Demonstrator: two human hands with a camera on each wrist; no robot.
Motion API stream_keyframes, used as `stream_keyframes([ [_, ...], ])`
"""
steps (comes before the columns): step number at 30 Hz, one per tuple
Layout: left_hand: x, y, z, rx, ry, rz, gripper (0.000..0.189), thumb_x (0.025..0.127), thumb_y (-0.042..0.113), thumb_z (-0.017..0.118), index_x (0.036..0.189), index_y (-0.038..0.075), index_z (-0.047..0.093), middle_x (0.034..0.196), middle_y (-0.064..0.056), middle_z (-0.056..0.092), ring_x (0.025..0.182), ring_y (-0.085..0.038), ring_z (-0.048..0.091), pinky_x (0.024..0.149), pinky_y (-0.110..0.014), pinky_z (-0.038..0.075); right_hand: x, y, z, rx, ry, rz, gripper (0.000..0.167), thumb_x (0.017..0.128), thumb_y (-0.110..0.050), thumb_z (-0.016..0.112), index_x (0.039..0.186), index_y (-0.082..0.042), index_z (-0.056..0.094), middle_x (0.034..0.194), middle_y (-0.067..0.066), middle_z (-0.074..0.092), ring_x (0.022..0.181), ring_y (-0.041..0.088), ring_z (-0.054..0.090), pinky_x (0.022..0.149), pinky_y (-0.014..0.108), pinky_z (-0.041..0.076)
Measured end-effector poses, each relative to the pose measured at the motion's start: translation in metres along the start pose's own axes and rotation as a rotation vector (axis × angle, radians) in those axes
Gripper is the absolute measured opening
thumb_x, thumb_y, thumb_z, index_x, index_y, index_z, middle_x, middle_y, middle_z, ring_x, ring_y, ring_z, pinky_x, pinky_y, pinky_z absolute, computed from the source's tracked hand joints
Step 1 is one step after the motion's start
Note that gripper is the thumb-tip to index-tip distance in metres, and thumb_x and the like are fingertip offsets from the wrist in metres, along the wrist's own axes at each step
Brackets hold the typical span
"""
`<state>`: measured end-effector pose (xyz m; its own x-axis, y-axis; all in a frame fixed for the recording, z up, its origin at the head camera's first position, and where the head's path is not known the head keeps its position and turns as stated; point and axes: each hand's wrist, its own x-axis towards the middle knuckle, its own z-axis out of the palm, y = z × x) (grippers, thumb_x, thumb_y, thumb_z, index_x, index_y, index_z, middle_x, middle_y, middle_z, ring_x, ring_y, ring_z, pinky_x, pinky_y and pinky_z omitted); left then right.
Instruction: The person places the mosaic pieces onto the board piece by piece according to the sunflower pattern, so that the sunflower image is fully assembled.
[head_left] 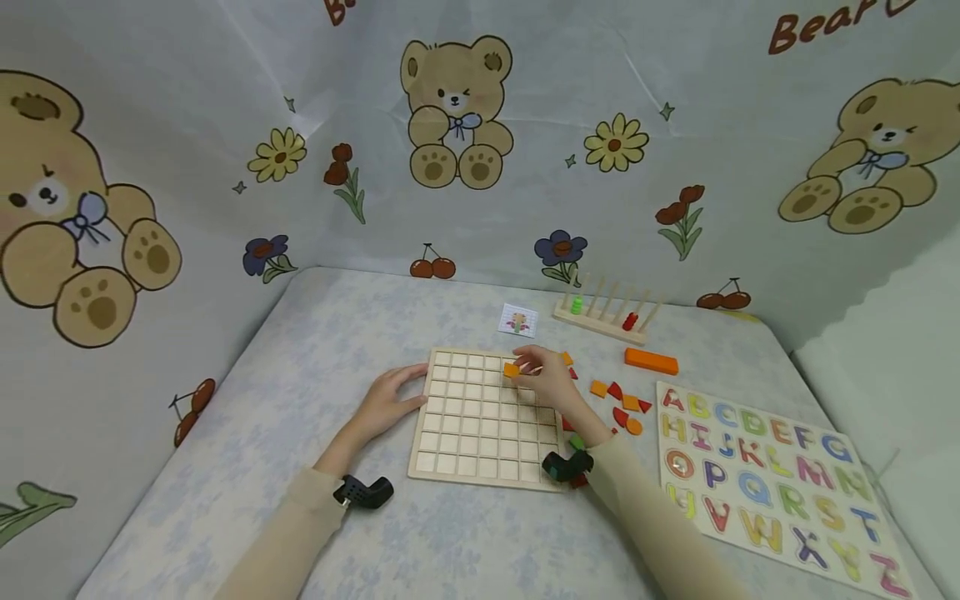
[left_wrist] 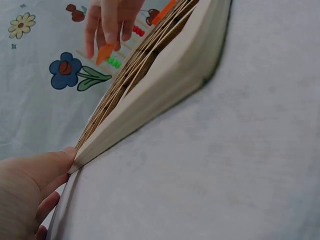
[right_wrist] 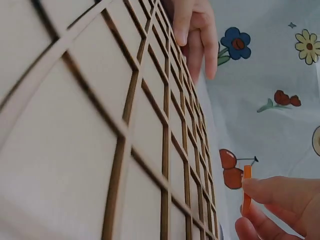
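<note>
A wooden grid board (head_left: 487, 481) with rows of square cells lies flat on the table. My right hand (head_left: 547, 379) pinches an orange square tile (head_left: 512, 370) over the board's upper right cells. In the right wrist view the tile (right_wrist: 247, 190) stands on edge between thumb and fingers, above the grid. At the board's left side, my left hand (head_left: 386, 404) rests with extended fingers and thumb touching the rim. Up close in the left wrist view, the left thumb (left_wrist: 55, 162) lies along the board's edge.
Loose orange, red and green pieces (head_left: 598, 388) lie right of the board, some partly hidden by the right arm. Behind are a picture card (head_left: 518, 320), a peg rack (head_left: 600, 325) and an orange box (head_left: 651, 361). An alphabet board (head_left: 765, 475) lies at the right.
</note>
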<state>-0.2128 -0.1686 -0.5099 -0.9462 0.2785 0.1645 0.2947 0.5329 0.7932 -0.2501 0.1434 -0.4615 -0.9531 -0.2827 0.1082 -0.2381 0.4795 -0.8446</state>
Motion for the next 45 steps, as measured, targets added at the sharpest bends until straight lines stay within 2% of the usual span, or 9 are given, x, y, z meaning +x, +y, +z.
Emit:
stream_keyframes([
  [4,0.001,-0.001,0.003,0.002,-0.004,-0.021,0.058,0.094,0.025,0.07,0.147,0.011,0.05,0.144,-0.01,0.057,0.14,-0.036,0.042,0.116,-0.061,0.03,0.016,0.002,0.021,0.018,-0.01,0.058,0.039,0.082,0.002,0.077,0.119,0.006,0.065,0.106,0.024,0.069,0.091,0.032,0.065,0.081,0.036,0.058],
  [10,0.002,-0.001,0.004,-0.017,-0.007,-0.047,0.057,0.094,0.026,0.07,0.146,0.013,0.051,0.145,-0.009,0.056,0.141,-0.035,0.041,0.117,-0.061,0.029,0.015,0.008,0.032,0.039,0.001,0.075,0.038,0.082,0.006,0.075,0.119,0.006,0.066,0.106,0.022,0.069,0.084,0.021,0.061,0.074,0.025,0.052],
  [18,0.0,0.0,0.002,-0.008,0.002,-0.048,0.056,0.094,0.027,0.07,0.145,0.012,0.052,0.145,-0.012,0.055,0.141,-0.036,0.04,0.117,-0.062,0.028,0.01,0.01,0.037,0.087,0.018,0.013,0.034,0.084,0.006,0.073,0.118,0.006,0.067,0.109,0.024,0.071,0.086,0.026,0.062,0.073,0.02,0.05],
  [26,0.0,0.001,0.002,-0.018,0.003,-0.064,0.055,0.094,0.026,0.07,0.144,0.012,0.053,0.146,-0.012,0.054,0.142,-0.037,0.04,0.117,-0.062,0.028,0.007,0.014,0.038,0.154,0.032,0.006,0.034,0.087,0.006,0.07,0.121,0.011,0.064,0.113,0.03,0.069,0.095,0.04,0.065,0.073,0.017,0.051],
  [30,0.001,0.001,0.001,-0.016,0.005,-0.063,0.055,0.094,0.025,0.07,0.144,0.012,0.053,0.146,-0.013,0.054,0.142,-0.037,0.04,0.117,-0.062,0.029,0.007,0.012,0.03,0.128,0.038,0.012,0.032,0.091,0.002,0.067,0.122,0.01,0.064,0.114,0.029,0.069,0.097,0.039,0.065,0.078,0.022,0.053],
  [33,0.001,0.001,0.001,-0.005,0.004,-0.064,0.054,0.094,0.024,0.07,0.144,0.012,0.053,0.146,-0.013,0.054,0.142,-0.037,0.04,0.117,-0.062,0.03,0.008,0.009,0.017,0.1,0.079,0.032,0.03,0.092,0.0,0.067,0.121,0.008,0.065,0.114,0.026,0.07,0.098,0.036,0.065,0.082,0.026,0.055],
  [37,0.0,0.002,0.0,0.002,0.009,-0.068,0.054,0.094,0.024,0.07,0.143,0.011,0.054,0.146,-0.013,0.054,0.142,-0.037,0.041,0.117,-0.061,0.03,0.007,0.014,-0.005,0.088,0.2,0.086,0.031,0.092,0.0,0.066,0.122,0.008,0.064,0.114,0.026,0.069,0.101,0.037,0.064,0.083,0.03,0.054],
  [41,0.0,0.002,0.002,0.0,0.005,-0.068,0.054,0.094,0.025,0.07,0.143,0.012,0.054,0.146,-0.013,0.053,0.142,-0.037,0.041,0.117,-0.061,0.03,0.005,0.028,-0.026,0.049,0.348,0.154,0.031,0.091,0.002,0.066,0.12,0.009,0.065,0.114,0.029,0.068,0.102,0.04,0.063,0.078,0.026,0.053],
  [45,0.0,0.001,0.002,0.002,-0.002,-0.074,0.054,0.094,0.025,0.07,0.144,0.012,0.053,0.147,-0.013,0.053,0.142,-0.037,0.041,0.117,-0.06,0.03,0.004,0.046,-0.036,-0.002,0.389,0.214,0.032,0.089,0.002,0.068,0.121,0.008,0.065,0.114,0.028,0.067,0.1,0.038,0.064,0.07,0.018,0.052],
])
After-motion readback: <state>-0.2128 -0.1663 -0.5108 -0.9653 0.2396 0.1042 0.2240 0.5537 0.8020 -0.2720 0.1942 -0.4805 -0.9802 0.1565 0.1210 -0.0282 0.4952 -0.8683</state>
